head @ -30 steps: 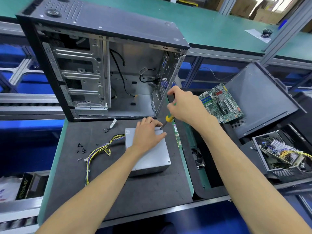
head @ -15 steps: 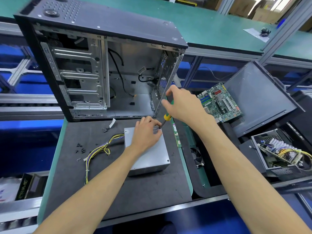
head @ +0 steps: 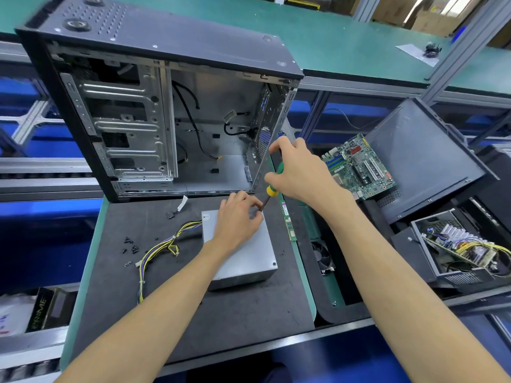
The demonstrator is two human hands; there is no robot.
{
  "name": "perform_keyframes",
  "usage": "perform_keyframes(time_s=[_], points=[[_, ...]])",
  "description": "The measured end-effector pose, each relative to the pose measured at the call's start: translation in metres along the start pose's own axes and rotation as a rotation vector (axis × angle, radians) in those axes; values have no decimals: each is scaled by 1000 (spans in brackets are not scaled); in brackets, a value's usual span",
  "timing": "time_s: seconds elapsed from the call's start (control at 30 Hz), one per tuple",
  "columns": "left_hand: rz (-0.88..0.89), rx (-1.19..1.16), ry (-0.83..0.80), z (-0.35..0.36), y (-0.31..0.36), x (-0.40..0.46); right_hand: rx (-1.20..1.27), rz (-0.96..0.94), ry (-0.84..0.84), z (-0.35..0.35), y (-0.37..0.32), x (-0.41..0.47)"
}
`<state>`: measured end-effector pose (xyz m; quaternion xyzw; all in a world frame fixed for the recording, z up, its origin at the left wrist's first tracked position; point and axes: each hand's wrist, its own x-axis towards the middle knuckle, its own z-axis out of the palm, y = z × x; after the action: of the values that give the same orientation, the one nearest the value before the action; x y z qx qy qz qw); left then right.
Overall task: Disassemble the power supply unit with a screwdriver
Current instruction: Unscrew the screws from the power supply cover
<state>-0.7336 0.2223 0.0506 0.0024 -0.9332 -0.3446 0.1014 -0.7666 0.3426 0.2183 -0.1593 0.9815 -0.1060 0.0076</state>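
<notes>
One PSU [head: 243, 252], a grey metal box, lies flat on the dark mat [head: 116, 272] of the bench [head: 83, 272], just in front of one open case [head: 154, 111] standing upright with its side off. Left hand [head: 237, 217] rests on the PSU's far top, fingers curled, fingertips at the screwdriver shaft; cannot tell if they pinch it. Right hand [head: 297, 172] grips one screwdriver [head: 272, 189], green and yellow handle, tilted, tip down at the PSU's far right corner. One cable bundle [head: 163, 244], yellow, black and purple wires, runs from the PSU's left side across the mat. Several small black screws [head: 130, 244] lie loose left of the bundle, too small to count. One RAM stick [head: 287, 222] lies along the mat's right edge. To the right: one motherboard [head: 359, 167], one dark side panel [head: 423, 158], one fan [head: 322, 255], and one second opened PSU [head: 464, 250] with wires showing.
</notes>
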Motion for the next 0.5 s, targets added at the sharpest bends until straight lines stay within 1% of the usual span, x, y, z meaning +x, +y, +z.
perform_keyframes(time_s=[0.13,0.27,0.33,0.43,0.5], points=[[2,14,-1,1,-1,1,7,61,-4,-2,1,2],[-5,-16,6,0,-1,1,-11,-46,-51,-3,1,1],[-11,-29,11,-1,0,0,-27,-53,-31,-2,1,1],[10,-21,14,-2,1,-1,23,-5,16,3,3,3],[19,-3,5,-1,0,0,32,-31,22,4,3,2]])
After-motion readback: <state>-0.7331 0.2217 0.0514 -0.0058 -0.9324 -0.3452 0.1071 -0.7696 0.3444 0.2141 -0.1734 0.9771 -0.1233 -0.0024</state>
